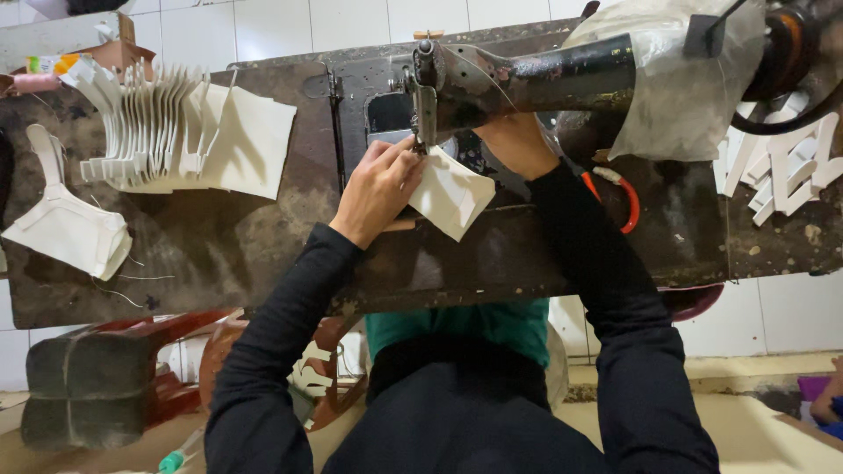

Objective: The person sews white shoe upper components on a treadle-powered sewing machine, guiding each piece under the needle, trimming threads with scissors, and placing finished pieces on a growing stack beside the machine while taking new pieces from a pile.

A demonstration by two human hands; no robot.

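White fabric piece (pixel 452 197) lies flat under the sewing machine (pixel 527 79) needle, long edge running toward the person; left hand (pixel 378 189) pinches its near-left edge; right hand (pixel 514 140), behind it, grip hidden.

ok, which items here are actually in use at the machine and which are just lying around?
In use: left hand, right hand, cream piece under the sewing machine head.

Lying about: fanned stack of cream pieces, loose pile, white cut shapes, red-handled tool, dark block.
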